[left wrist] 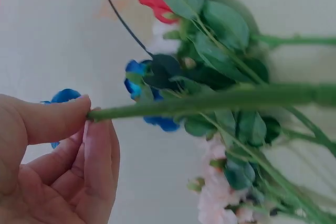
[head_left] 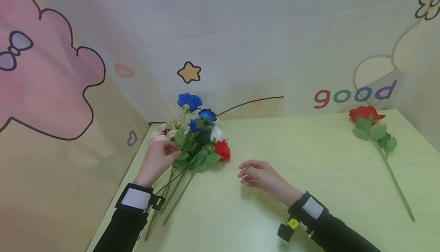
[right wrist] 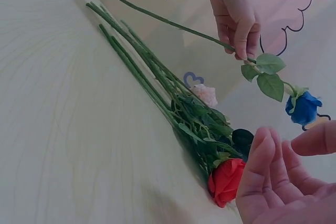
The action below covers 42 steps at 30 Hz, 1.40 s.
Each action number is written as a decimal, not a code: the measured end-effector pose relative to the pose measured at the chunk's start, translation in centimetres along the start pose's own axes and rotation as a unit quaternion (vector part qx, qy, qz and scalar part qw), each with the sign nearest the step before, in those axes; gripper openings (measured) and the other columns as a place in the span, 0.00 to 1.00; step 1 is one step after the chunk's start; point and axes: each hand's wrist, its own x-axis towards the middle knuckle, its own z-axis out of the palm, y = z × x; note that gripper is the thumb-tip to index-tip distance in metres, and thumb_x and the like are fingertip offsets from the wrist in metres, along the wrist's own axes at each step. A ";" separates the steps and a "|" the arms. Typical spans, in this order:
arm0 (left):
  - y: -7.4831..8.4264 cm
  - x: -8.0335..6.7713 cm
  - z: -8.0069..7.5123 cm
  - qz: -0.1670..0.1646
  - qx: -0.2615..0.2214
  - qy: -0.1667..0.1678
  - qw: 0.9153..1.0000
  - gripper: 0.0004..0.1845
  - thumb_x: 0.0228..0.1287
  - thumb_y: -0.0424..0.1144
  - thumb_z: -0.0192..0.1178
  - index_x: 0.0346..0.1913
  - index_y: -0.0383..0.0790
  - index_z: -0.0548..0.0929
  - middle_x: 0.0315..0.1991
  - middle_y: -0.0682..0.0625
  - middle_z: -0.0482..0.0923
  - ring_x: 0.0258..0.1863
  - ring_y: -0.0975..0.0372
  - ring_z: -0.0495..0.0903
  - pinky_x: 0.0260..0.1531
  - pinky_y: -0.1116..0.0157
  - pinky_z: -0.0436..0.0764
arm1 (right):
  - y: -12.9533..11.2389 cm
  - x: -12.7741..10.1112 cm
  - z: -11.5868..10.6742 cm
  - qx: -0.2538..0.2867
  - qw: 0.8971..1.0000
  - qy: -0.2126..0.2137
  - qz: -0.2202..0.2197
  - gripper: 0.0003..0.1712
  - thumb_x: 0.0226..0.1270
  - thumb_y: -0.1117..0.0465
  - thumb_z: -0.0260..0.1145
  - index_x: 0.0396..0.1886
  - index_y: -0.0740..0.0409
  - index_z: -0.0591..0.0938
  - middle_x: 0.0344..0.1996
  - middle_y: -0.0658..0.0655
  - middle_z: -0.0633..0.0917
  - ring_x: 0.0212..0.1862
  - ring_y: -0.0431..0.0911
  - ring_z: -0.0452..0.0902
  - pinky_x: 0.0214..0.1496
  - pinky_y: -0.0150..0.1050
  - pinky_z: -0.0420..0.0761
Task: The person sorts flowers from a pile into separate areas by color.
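My left hand [head_left: 158,158] pinches the stem of a blue rose [right wrist: 303,108] between thumb and fingers, holding it above a bunch of artificial flowers. In the left wrist view the green stem [left wrist: 210,102] runs from the fingertips across the bunch. Beneath lie another blue rose [head_left: 207,115], a red rose [head_left: 222,150], a white flower [head_left: 217,133] and pale pink flowers [head_left: 159,136], their stems toward the near side. To the right of the bunch, my right hand [head_left: 259,175] hovers over the table with fingers loosely bent and nothing in them.
A single red rose [head_left: 366,113] with a long stem lies at the right side of the pale table [head_left: 292,141]. Behind the table rises a printed cloth backdrop [head_left: 275,46]. A thin dark stem [head_left: 249,102] sticks out from the bunch toward the backdrop.
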 end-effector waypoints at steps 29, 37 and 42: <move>5.5 1.6 8.9 -0.074 -0.326 -0.127 0.934 0.12 0.69 0.34 0.63 0.50 0.31 0.80 0.42 0.41 0.84 0.37 0.62 0.85 0.43 0.64 0.88 | -0.2 -0.4 0.8 -0.094 0.994 -0.041 -0.047 0.25 0.78 0.58 0.57 0.61 0.76 0.73 0.44 0.65 0.86 0.43 0.44 0.84 0.52 0.42 0.86; 6.3 1.7 10.7 -0.052 -0.337 -0.130 0.931 0.12 0.70 0.35 0.63 0.51 0.30 0.80 0.40 0.43 0.84 0.32 0.66 0.84 0.42 0.65 0.88 | 0.2 -0.5 1.2 -0.142 0.987 -0.049 -0.062 0.22 0.75 0.59 0.61 0.56 0.75 0.75 0.40 0.73 0.86 0.36 0.42 0.84 0.42 0.40 0.88; 6.5 1.7 11.4 -0.046 -0.334 -0.144 0.930 0.13 0.71 0.36 0.62 0.51 0.30 0.78 0.42 0.42 0.82 0.32 0.65 0.84 0.43 0.65 0.88 | 0.3 -0.7 1.3 -0.154 0.984 -0.053 -0.075 0.16 0.74 0.64 0.60 0.51 0.76 0.76 0.34 0.71 0.85 0.32 0.43 0.84 0.38 0.40 0.89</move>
